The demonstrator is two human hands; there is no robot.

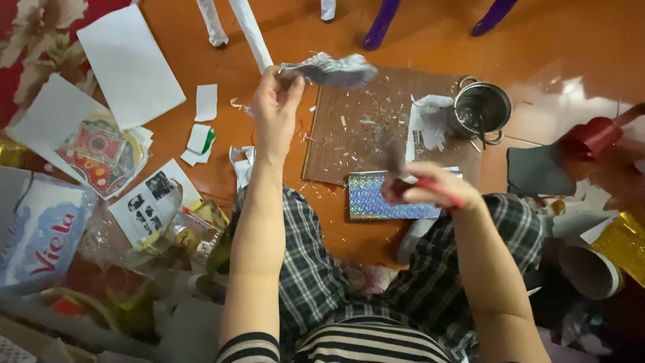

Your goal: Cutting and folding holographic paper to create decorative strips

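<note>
Our left hand (274, 101) pinches a crumpled silvery paper piece (330, 69) aloft above the brown cardboard sheet (356, 128), clear for brushing; our right hand (420, 188) grips a red-handled brush (430, 188), blurred.

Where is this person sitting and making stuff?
Probably the floor of a home, used as a craft spot. An orange floor is strewn with paper scraps, a brown cardboard sheet serves as a work mat, and a small metal pot stands nearby.
</note>
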